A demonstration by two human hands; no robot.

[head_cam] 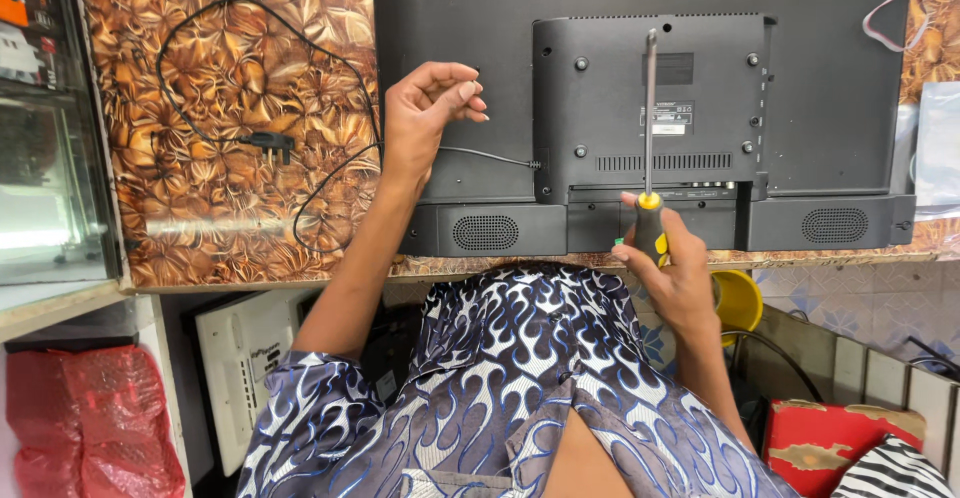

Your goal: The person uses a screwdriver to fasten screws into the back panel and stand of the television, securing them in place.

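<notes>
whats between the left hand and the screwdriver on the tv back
In the head view, the thin power cord and raised black cover lie between left hand and screwdriver.

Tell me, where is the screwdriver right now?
In the head view, the screwdriver is in the right hand, right of centre, its shaft reaching up over the television's raised back cover.

A table (220, 208) has a shiny brown top with a leaf pattern. A big black flat TV (450, 18) lies on it with its back side up, right under the fingers (462, 93) of the left hand. A thin black cord (215, 18) loops on the table beside those fingers, on their left. Its black plug (266, 141) lies there too, a bit lower than the fingertips.
</notes>
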